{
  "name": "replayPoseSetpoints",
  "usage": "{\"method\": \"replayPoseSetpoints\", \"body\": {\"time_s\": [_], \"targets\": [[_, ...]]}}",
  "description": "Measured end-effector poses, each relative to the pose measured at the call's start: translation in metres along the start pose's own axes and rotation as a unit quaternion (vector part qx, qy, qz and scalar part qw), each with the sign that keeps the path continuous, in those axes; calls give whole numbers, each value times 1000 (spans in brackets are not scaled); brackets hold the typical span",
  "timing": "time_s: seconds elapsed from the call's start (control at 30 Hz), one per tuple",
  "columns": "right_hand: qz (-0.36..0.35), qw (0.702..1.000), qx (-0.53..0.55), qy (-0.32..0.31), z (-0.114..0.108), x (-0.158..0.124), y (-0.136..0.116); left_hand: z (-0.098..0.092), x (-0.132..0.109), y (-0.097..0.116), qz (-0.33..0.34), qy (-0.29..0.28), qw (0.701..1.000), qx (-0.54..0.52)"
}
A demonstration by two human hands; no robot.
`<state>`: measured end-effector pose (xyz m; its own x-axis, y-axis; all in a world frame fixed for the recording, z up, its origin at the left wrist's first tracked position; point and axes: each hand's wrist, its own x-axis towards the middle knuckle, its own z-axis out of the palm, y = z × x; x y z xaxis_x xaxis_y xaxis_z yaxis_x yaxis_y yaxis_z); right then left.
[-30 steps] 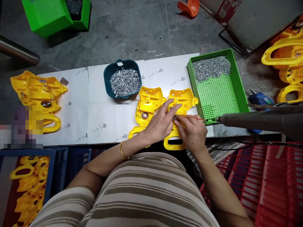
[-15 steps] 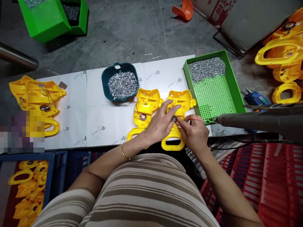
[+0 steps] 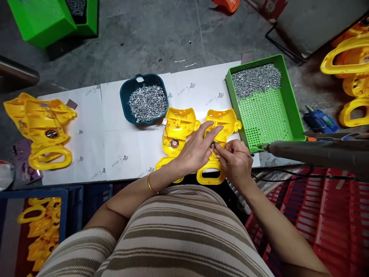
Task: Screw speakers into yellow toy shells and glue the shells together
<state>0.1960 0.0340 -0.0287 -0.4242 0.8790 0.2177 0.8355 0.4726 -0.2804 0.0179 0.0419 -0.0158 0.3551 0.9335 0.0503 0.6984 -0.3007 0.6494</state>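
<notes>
L hand (image 3: 196, 151) & R hand (image 3: 238, 162) on yellow shell (image 3: 225, 125), ctr-rt; can't tell either grip. Red wire (image 3: 241, 151) droopier vs b4.

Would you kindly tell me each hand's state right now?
Left hand: open, over a yellow shell.
Right hand: curled beside the round part; grip cannot be told.

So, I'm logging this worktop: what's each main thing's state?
Dark teal plastic bowl: holding shiny metal pieces
Green perforated plastic tray: partly covered by metal pieces
Yellow plastic shell beside it: inside up, partly hidden
Next yellow plastic shell leftward: inside up, partly hidden
Far left yellow plastic shells: overlapping
</notes>
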Motion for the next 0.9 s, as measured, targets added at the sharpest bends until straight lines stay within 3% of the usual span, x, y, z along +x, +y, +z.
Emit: {"method": "replayPoseSetpoints", "body": {"time_s": [0.13, 0.33, 0.5, 0.57, 0.73, 0.9], "targets": [[20, 999, 41, -13, 3, -5, -2, -3, 0, 2, 11, -8, 1000, 1], [108, 978, 146, 102, -16, -54, -10, -4, -2, 1, 17, -7, 1000, 20], [175, 960, 114, 186, -39, -80, -13, -6, -2, 2, 21, -19, 998, 47], [180, 965, 100, 160, -38, -74, -11, -8, -2, 4, 20, -32, 997, 65], [177, 983, 29, 26, -20, -48, 2, -10, -1, 6, 23, -41, 995, 92], [168, 985, 34, 11, -17, -41, 7, -13, -2, 5, 23, -50, 992, 113]]}}
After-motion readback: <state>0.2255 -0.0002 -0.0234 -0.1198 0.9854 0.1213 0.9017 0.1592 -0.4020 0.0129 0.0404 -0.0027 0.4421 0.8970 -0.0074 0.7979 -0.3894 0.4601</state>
